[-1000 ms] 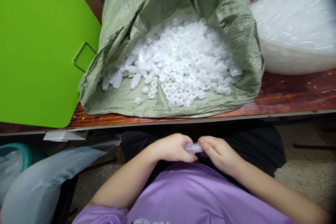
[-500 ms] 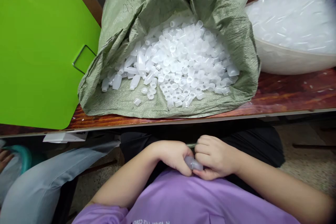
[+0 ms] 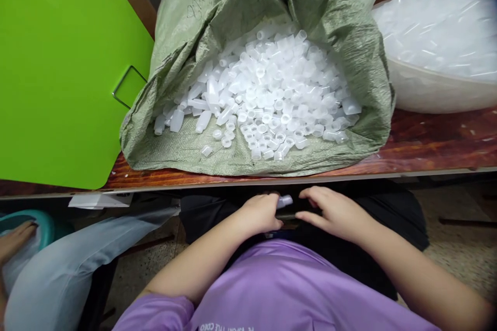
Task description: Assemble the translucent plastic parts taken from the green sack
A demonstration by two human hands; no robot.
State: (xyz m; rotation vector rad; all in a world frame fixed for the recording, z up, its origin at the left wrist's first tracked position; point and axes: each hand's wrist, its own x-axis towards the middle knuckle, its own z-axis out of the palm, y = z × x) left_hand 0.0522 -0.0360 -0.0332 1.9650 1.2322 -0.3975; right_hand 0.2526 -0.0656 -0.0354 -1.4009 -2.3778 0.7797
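Observation:
Low in front of my purple shirt, my left hand [image 3: 263, 213] is closed around a small translucent plastic bottle [image 3: 284, 201], whose end sticks out toward the right. My right hand [image 3: 330, 213] is just to the right of it, thumb and fingers parted, with nothing between them. A gap separates its fingertips from the bottle. Beyond both hands, an open green woven sack [image 3: 163, 158] lies on the table with its mouth toward me. Many small translucent plastic bottles [image 3: 264, 98] spill forward inside it.
At the right stands a whitish basin [image 3: 438, 88] heaped with clear plastic pieces. A bright green panel [image 3: 66, 72] with a wire handle is at the left. The reddish wooden table [image 3: 435, 139] ends above my lap. Another person's hand [image 3: 17, 240] reaches into a teal tub [image 3: 46, 227].
Both hands have moved forward toward the table edge. My right hand has let go of the bottle and opened, moving apart from my left. The co-worker's hand has come further into view.

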